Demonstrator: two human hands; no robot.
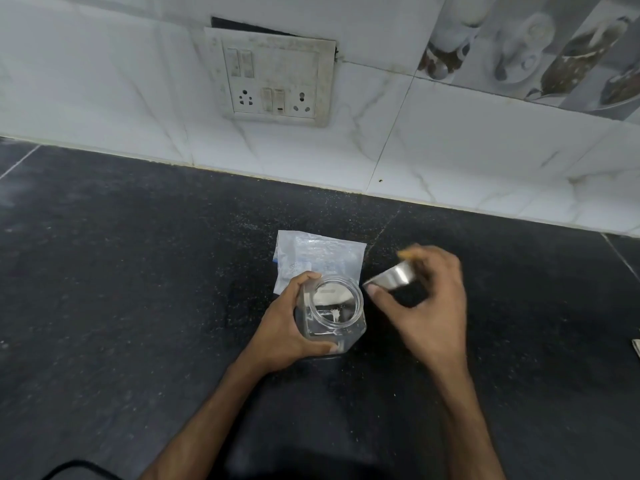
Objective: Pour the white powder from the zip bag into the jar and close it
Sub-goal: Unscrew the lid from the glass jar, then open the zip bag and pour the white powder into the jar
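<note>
On the speckled black stone counter (138, 271), the left hand (287, 327) wrapped its fingers around a clear, square-shouldered plastic jar (334, 313) standing open-mouthed. The right hand (429, 306) pinched a shiny round metal lid (391, 277), tilted, just beside the jar's rim. A crinkled transparent zip bag (318, 258) lay flat behind the jar.

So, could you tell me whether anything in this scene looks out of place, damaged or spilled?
Yes. The switchboard on the tiled wall sits askew, its top left pulled away so a dark gap shows behind it, and its face looks grimy. Fine white specks dust the dark countertop around the zip bag and the open jar.
</note>
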